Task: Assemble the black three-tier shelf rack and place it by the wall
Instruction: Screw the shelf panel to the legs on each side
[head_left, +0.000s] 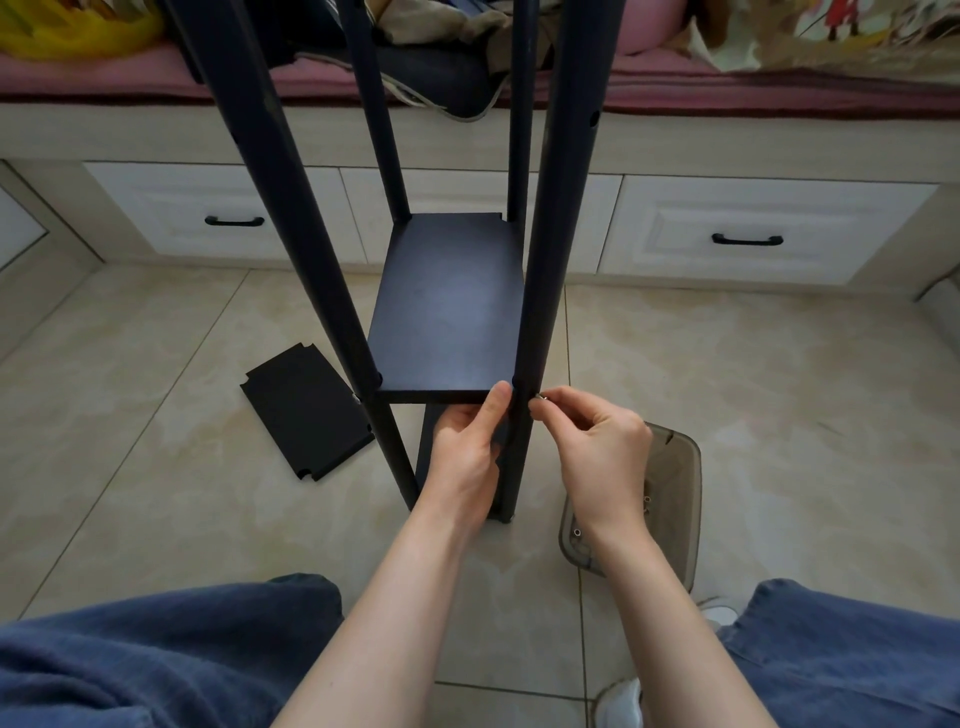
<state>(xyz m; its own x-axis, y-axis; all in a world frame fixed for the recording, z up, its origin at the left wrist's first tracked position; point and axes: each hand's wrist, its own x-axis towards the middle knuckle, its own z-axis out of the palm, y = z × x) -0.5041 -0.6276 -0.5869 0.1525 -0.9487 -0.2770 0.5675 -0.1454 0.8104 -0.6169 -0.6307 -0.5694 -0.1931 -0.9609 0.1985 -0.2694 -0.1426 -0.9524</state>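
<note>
Black shelf rack (519, 291): stands upright on the beige tiled floor (156, 493), directly in front of the seated person's knees and near the white drawer unit (753, 228) behind it. Four round black metal posts rise past the top of the view. One black rectangular shelf board (447, 312) is mounted level between them, low on the posts.

Left hand (467, 447): grips the near edge of the mounted board at its right corner. The thumb lies upward against the front edge and the fingers are curled underneath, just beside the near-right post (550, 260).

Right hand (597, 447): thumb and forefinger pinch a small silver screw (543, 397), held against the outer side of the near-right post at board height. The other fingers are loosely curled.

Floor, left of rack: a second loose black board with notched corners (306, 410) lies flat, just beside the near-left post (291, 208).

Floor, right of rack: a translucent grey plastic tray (675, 519), partly behind the right forearm, with a few small metal fasteners (576, 531) inside.

Foreground: blue denim trouser legs (156, 660) on both sides and a white shoe (618, 701).

Background: drawers with black bar handles (234, 222); above them a pink cushion (156, 78) carrying dark clothing and a yellow bag (67, 26).
</note>
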